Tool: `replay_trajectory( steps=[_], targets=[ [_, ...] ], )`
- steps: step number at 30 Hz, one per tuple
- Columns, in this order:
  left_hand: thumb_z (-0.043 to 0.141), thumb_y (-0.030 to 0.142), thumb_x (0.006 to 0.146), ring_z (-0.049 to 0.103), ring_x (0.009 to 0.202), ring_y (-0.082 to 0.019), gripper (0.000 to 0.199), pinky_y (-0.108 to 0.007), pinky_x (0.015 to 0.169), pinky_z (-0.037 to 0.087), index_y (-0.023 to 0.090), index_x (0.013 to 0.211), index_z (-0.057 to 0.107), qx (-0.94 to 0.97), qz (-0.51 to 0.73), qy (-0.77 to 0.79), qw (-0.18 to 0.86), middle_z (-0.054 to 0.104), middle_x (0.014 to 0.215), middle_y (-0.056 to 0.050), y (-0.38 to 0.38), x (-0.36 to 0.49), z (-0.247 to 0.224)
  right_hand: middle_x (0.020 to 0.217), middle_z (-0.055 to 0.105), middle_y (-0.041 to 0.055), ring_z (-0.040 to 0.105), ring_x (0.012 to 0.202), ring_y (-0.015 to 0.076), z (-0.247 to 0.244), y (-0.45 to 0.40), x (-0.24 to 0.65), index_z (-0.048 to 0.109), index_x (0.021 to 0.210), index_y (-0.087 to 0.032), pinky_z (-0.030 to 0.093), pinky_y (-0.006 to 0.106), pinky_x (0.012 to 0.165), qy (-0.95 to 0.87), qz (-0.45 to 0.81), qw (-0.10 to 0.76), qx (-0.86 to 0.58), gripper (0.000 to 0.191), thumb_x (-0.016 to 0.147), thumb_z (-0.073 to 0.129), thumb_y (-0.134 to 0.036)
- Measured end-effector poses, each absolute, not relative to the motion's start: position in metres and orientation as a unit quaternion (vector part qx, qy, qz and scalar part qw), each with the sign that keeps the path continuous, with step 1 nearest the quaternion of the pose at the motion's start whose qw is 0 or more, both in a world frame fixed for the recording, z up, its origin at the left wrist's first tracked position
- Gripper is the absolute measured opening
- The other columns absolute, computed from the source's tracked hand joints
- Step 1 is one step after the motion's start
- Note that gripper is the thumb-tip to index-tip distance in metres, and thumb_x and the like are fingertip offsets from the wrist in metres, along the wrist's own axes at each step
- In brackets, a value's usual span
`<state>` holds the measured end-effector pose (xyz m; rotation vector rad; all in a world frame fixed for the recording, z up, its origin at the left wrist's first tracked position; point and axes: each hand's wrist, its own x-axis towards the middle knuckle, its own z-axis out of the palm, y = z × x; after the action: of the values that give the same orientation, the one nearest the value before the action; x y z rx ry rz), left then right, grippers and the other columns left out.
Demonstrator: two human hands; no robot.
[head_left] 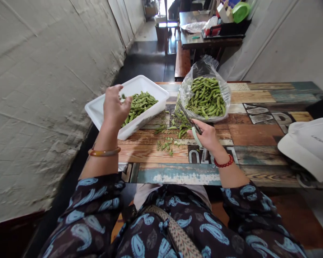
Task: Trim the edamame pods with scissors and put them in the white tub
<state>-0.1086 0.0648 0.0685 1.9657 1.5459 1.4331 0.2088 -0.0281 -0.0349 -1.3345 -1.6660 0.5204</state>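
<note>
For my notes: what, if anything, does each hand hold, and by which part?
The right hand holds scissors by their pale-green handle; whether the left hand holds anything cannot be told.

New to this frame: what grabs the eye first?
Probably the bright green pods heaped in a clear plastic bag at the table's far side. Next, the white container on the left, also holding pods, with the left hand over it. Then the right hand holding scissors in front of the bag, loose pods and scraps scattered beside it.
</note>
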Motion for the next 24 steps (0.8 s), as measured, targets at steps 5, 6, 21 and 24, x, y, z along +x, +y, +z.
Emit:
replay_trajectory(
  steps=[5, 6, 21, 24],
  targets=[
    [0.057, 0.026, 0.085, 0.058, 0.094, -0.024, 0.016, -0.040, 0.090, 0.044, 0.018, 0.093, 0.070, 0.776, 0.353, 0.522, 0.025, 0.066, 0.097, -0.011, 0.052, -0.075, 0.044, 0.120, 0.072, 0.0098, 0.070, 0.107, 0.0280, -0.034, -0.029, 0.212, 0.069, 0.122, -0.018, 0.054, 0.042, 0.100, -0.673, 0.208, 0.454, -0.546, 0.053, 0.078, 0.072, -0.048],
    [0.055, 0.026, 0.087, 0.059, 0.089, -0.023, 0.018, -0.038, 0.085, 0.045, 0.017, 0.089, 0.070, 0.803, 0.314, 0.505, 0.046, 0.066, 0.092, -0.011, 0.046, -0.061, 0.036, 0.121, 0.072, 0.0096, 0.070, 0.107, 0.0280, -0.034, -0.028, 0.212, 0.069, 0.122, -0.018, 0.054, 0.042, 0.100, -0.673, 0.210, 0.453, -0.545, 0.053, 0.078, 0.072, -0.048],
    [0.064, 0.015, 0.075, 0.051, 0.068, -0.015, 0.005, -0.029, 0.065, 0.042, 0.016, 0.073, 0.059, 0.782, 0.295, 0.457, 0.303, 0.058, 0.073, -0.004, 0.028, -0.014, -0.020, 0.117, 0.073, 0.0111, 0.071, 0.105, 0.0274, -0.034, -0.028, 0.208, 0.070, 0.119, -0.018, 0.056, 0.041, 0.097, -0.691, 0.188, 0.434, -0.547, 0.047, 0.082, 0.069, -0.046],
    [0.073, 0.027, 0.074, 0.049, 0.055, -0.009, 0.020, -0.023, 0.055, 0.040, 0.016, 0.085, 0.061, 0.598, 0.417, 0.423, 0.538, 0.057, 0.066, 0.002, 0.022, -0.022, -0.014, 0.117, 0.073, 0.0108, 0.071, 0.106, 0.0270, -0.035, -0.028, 0.208, 0.070, 0.119, -0.017, 0.056, 0.041, 0.099, -0.685, 0.196, 0.438, -0.548, 0.047, 0.081, 0.069, -0.045]
  ],
)
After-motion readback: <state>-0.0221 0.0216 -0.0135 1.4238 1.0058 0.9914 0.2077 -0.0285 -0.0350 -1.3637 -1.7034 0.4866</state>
